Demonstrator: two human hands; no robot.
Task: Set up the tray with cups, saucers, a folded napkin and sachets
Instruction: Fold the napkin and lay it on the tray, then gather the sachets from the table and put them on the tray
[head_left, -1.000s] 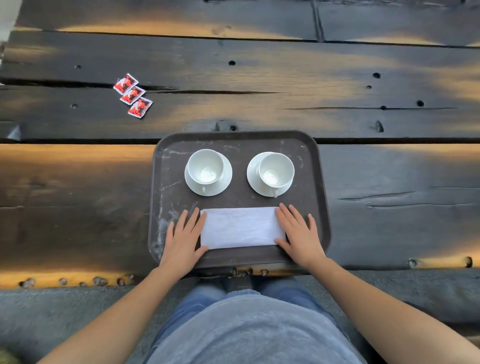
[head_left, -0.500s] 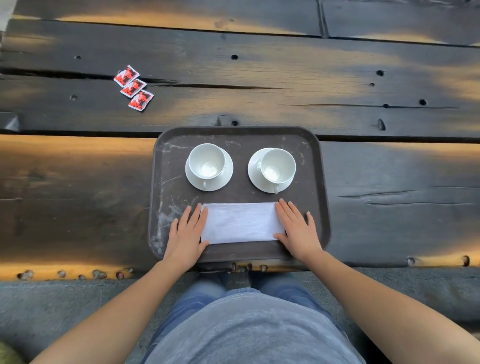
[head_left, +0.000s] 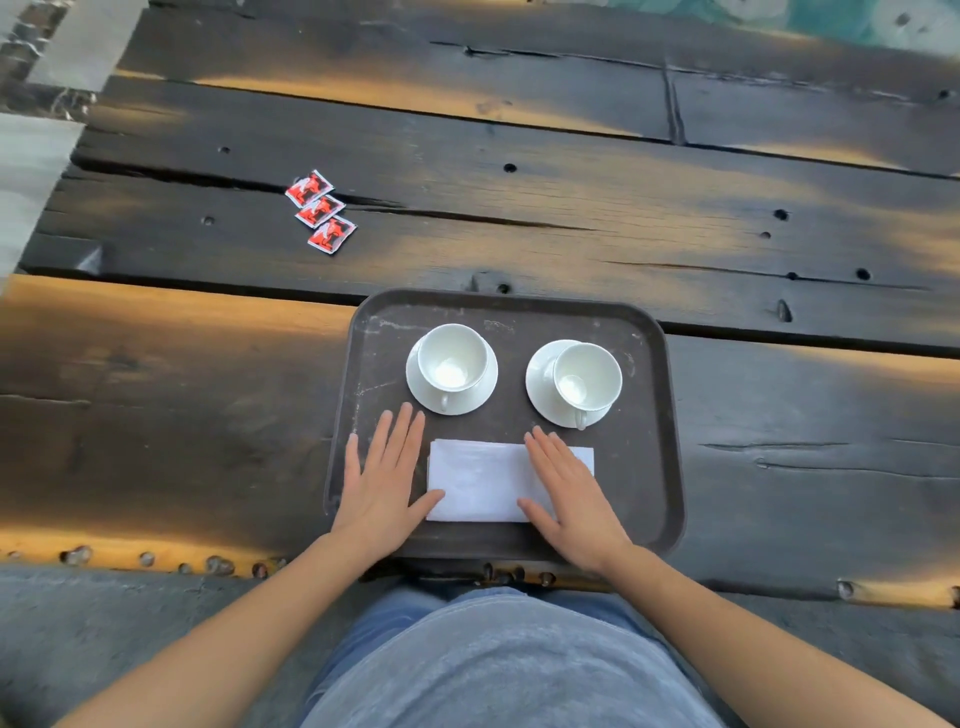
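Observation:
A dark brown tray lies at the table's near edge. On its far half stand two white cups on saucers, the left cup and the right cup. A folded white napkin lies flat on the near half. My left hand lies flat on the tray just left of the napkin, thumb at the napkin's corner. My right hand rests flat on the napkin's right part, fingers straight. Three red sachets lie on the table, far left of the tray.
The table is made of dark, worn wooden planks with gaps and holes. Its near edge has a row of rivets. A pale floor shows at the far left.
My right hand has slid left onto the napkin. My left hand has moved a little left, off the napkin's edge. The camera has tilted up and swung left.

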